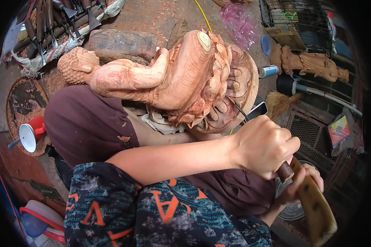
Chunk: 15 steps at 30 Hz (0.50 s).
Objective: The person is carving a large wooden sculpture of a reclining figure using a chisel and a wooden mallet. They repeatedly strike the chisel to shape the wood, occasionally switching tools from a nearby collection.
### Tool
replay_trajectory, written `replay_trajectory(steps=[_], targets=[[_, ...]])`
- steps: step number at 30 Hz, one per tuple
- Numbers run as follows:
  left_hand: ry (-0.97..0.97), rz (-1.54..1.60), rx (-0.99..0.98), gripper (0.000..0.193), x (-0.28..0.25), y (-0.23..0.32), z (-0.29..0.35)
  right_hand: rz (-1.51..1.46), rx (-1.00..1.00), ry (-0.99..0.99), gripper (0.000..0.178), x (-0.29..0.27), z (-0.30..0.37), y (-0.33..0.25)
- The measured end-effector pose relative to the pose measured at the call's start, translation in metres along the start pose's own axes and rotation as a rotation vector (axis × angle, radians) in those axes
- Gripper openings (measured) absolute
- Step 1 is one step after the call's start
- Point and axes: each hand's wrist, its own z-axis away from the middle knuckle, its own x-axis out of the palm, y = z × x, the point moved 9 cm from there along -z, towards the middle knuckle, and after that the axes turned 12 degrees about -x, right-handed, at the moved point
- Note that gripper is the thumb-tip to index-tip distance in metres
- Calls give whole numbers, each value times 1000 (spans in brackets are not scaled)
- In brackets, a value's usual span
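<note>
A carved wooden seated figure [130, 78] lies on its side across my legs, its curly head to the left. Its petalled base [239, 80] faces right. With my left hand [261, 144] closed in a fist, I grip a chisel [284, 172]; its thin dark shaft reaches toward the carved petals at the base's near side. Whether the tip touches the wood I cannot tell. Just beyond the chisel's butt end, my right hand [311, 173] is wrapped round a flat wooden mallet [315, 206], which partly hides that hand.
Several chisels [41, 33] lie on a cloth roll at the far left. A wooden block [121, 43] sits behind the figure. On the right are a phone [258, 110], a broom [278, 103], another carving [313, 66] and a fan [290, 212]. A mug [28, 138] stands left.
</note>
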Motion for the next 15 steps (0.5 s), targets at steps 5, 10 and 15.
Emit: replay_trajectory(steps=[5,10,15], targets=[[35,73,-5,18,-6,-1,-2,136,170,-234,16,3,4,10],[78,62,-32,18,-8,-6,-4,384,54,-257,27,12,-4,-2],[115,81,-28,18,-12,-6,-7,81,175,-57,29,-3,-7,11]])
